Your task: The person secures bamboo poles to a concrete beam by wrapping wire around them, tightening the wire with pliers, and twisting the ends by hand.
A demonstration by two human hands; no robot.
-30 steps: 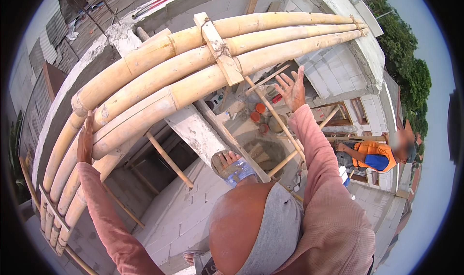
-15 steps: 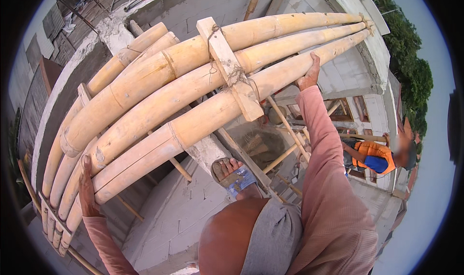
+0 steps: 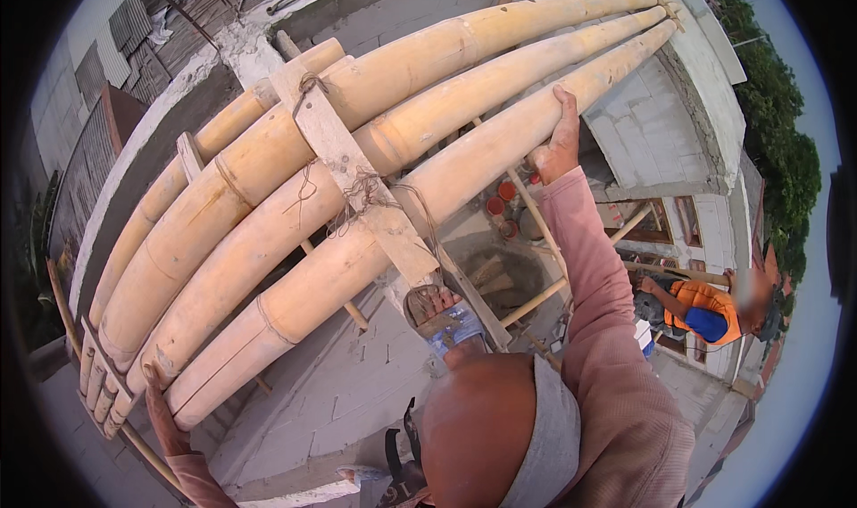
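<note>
Since the earlier frames, the bundle of bamboo poles point(image 3: 375, 160) has been swung nearer and lower across the view, and both hands have been shifted along it. Four thick poles are counted in the bundle, lashed side by side with wire under two wooden cross battens point(image 3: 357, 178).

At the far left, the left hand point(image 3: 159, 405) is seen pressed against the butt end of the lowest pole, the fingers laid open along it rather than clenched; whether anything is gripped cannot be told. Just beyond those fingers, the cut pole ends are lined up in a row.

Further right, one sandalled foot point(image 3: 437, 316) is set on the grey block wall point(image 3: 348, 392) below the bundle.

The right hand point(image 3: 558, 142) is raised to the lowest pole, its fingers curled over the pole's upper side and the palm held beneath. Below and right of these fingers, one other person in an orange vest point(image 3: 705, 307) is seen on the ground.
</note>
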